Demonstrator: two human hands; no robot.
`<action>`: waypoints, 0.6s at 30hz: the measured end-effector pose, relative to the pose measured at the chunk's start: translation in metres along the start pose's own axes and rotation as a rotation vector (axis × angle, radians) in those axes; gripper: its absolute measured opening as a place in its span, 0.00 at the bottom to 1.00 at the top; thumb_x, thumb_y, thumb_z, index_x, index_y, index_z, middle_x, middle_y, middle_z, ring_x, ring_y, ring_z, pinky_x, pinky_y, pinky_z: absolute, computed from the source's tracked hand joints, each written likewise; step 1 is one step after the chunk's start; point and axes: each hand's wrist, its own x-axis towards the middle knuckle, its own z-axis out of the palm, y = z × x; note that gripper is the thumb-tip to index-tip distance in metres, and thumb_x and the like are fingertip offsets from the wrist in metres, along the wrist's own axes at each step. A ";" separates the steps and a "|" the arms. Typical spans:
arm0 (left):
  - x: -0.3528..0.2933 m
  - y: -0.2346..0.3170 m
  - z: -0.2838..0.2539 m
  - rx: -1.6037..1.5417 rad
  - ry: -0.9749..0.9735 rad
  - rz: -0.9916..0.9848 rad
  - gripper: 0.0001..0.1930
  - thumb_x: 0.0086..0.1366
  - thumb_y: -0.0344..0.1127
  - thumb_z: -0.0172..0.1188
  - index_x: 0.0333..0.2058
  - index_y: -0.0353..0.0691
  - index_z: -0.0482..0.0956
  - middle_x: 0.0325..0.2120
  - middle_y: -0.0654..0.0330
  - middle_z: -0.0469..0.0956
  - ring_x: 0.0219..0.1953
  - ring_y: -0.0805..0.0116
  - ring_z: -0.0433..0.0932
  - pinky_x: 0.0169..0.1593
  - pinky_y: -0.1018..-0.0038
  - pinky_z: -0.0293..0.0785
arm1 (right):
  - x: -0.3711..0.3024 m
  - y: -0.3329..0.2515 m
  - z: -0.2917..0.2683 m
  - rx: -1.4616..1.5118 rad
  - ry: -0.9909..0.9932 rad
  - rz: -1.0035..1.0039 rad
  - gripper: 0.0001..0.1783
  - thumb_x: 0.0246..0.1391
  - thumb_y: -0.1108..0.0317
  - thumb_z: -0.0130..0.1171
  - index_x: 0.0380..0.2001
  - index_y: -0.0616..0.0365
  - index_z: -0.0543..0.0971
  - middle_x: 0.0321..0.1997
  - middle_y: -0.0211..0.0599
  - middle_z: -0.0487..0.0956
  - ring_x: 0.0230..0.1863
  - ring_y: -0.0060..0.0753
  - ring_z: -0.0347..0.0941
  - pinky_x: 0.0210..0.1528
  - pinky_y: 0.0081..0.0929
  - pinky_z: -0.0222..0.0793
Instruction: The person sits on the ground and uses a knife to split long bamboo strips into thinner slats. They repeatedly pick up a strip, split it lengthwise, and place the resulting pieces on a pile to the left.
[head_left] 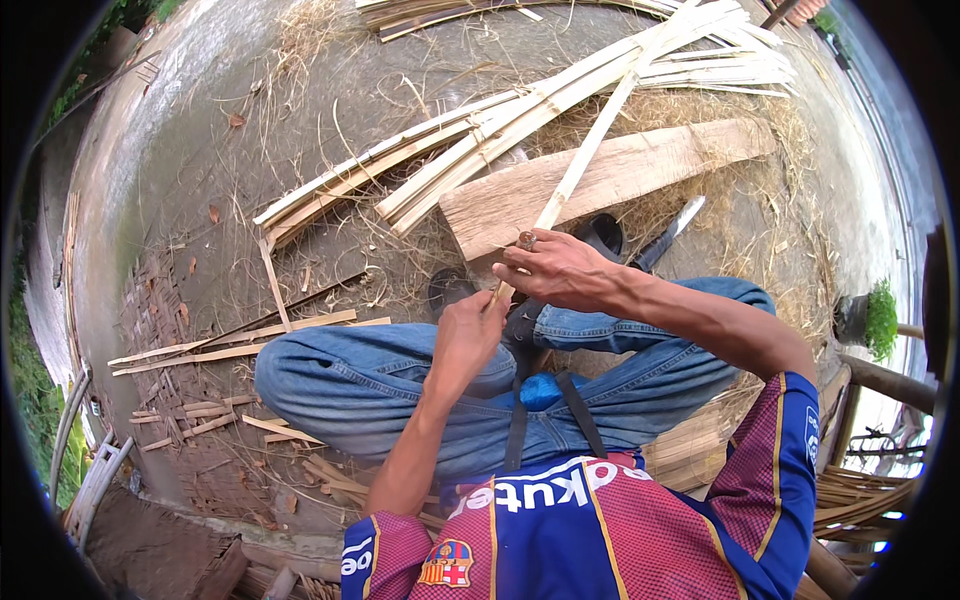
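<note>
Jersey (550,540): blue and maroon with thin yellow lines, at the lower edge.
Jeans (340,375): blue, legs folded with the knees spread wide.
Left hand (470,325): fingers closed round the near end of a long pale bamboo strip (605,125), above the lap.
Right hand (560,265): just ahead of the left, palm down, fingers gripping the same strip; a ring (527,240) with an amber stone shows on one finger.
Bamboo strip: runs from both hands away to the upper right, across the plank and over the piled strips.
Short strips (240,340): loose on the ground by the left knee.
Knife (675,230): on the ground just beyond the right forearm, bright end pointing away.
Plank (640,180): broad, brown, lying slantwise ahead of the hands.
Bamboo bundles (460,165): beyond the plank, fanning toward the upper right.
Potted plant (880,320): green, well off to the right.
</note>
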 end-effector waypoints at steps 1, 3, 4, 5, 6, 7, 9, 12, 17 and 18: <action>0.000 -0.005 0.002 0.039 0.033 0.040 0.19 0.72 0.45 0.55 0.32 0.32 0.80 0.21 0.54 0.81 0.17 0.66 0.80 0.24 0.67 0.73 | -0.001 -0.006 0.002 0.014 -0.083 0.082 0.10 0.54 0.68 0.56 0.39 0.60 0.76 0.37 0.38 0.75 0.42 0.37 0.78 0.47 0.36 0.69; -0.001 -0.009 0.005 0.078 0.061 0.060 0.18 0.72 0.43 0.54 0.32 0.32 0.79 0.20 0.52 0.81 0.19 0.59 0.81 0.26 0.64 0.74 | -0.002 -0.021 0.005 0.050 -0.161 0.236 0.09 0.52 0.68 0.57 0.36 0.61 0.78 0.38 0.40 0.75 0.42 0.39 0.79 0.46 0.38 0.70; 0.000 -0.010 0.006 0.098 0.074 0.070 0.17 0.72 0.42 0.54 0.31 0.32 0.78 0.20 0.50 0.81 0.20 0.56 0.81 0.28 0.62 0.74 | -0.002 -0.030 0.006 0.073 -0.157 0.308 0.09 0.50 0.69 0.59 0.33 0.62 0.79 0.39 0.41 0.76 0.42 0.40 0.80 0.46 0.39 0.71; 0.000 -0.009 0.007 0.098 0.092 0.074 0.16 0.71 0.41 0.54 0.31 0.32 0.78 0.21 0.48 0.80 0.22 0.52 0.81 0.29 0.60 0.73 | -0.002 -0.035 0.006 0.095 -0.153 0.379 0.08 0.48 0.69 0.60 0.30 0.63 0.80 0.39 0.42 0.77 0.42 0.40 0.81 0.46 0.40 0.72; -0.001 -0.006 0.007 0.103 0.108 0.081 0.15 0.71 0.39 0.54 0.31 0.32 0.78 0.21 0.46 0.80 0.24 0.47 0.81 0.30 0.58 0.73 | -0.002 -0.035 0.001 0.070 -0.047 0.275 0.07 0.51 0.70 0.57 0.32 0.62 0.77 0.36 0.44 0.76 0.32 0.45 0.80 0.37 0.42 0.71; -0.002 -0.005 0.006 0.107 0.125 0.087 0.14 0.71 0.38 0.54 0.32 0.32 0.77 0.21 0.45 0.79 0.26 0.43 0.80 0.31 0.56 0.72 | 0.000 -0.037 -0.004 0.147 -0.121 0.272 0.06 0.51 0.70 0.57 0.31 0.62 0.77 0.35 0.44 0.76 0.32 0.46 0.80 0.37 0.43 0.71; -0.004 -0.009 0.008 0.121 0.138 0.147 0.12 0.71 0.38 0.55 0.33 0.34 0.76 0.25 0.40 0.79 0.29 0.37 0.78 0.33 0.49 0.71 | 0.005 -0.042 -0.015 0.300 -0.267 0.271 0.05 0.51 0.71 0.56 0.29 0.61 0.77 0.32 0.45 0.76 0.31 0.49 0.79 0.38 0.45 0.72; -0.003 -0.008 0.010 0.082 0.167 0.221 0.12 0.71 0.39 0.55 0.34 0.34 0.75 0.27 0.39 0.79 0.31 0.34 0.77 0.33 0.45 0.70 | 0.014 -0.026 0.005 0.637 -0.103 0.321 0.07 0.53 0.71 0.56 0.27 0.63 0.79 0.29 0.50 0.79 0.33 0.56 0.79 0.36 0.48 0.73; -0.008 0.003 0.010 0.133 0.189 0.102 0.13 0.71 0.39 0.55 0.33 0.34 0.75 0.26 0.39 0.78 0.31 0.32 0.76 0.32 0.44 0.69 | 0.021 -0.018 0.010 0.531 0.068 0.439 0.07 0.58 0.68 0.55 0.33 0.60 0.78 0.27 0.49 0.80 0.33 0.57 0.79 0.33 0.48 0.73; -0.008 0.001 0.011 0.133 0.184 0.096 0.13 0.71 0.39 0.55 0.33 0.35 0.75 0.26 0.39 0.78 0.31 0.32 0.76 0.32 0.44 0.69 | 0.023 -0.025 -0.003 0.548 -0.020 0.590 0.07 0.55 0.70 0.56 0.37 0.59 0.76 0.25 0.49 0.80 0.31 0.57 0.79 0.32 0.46 0.74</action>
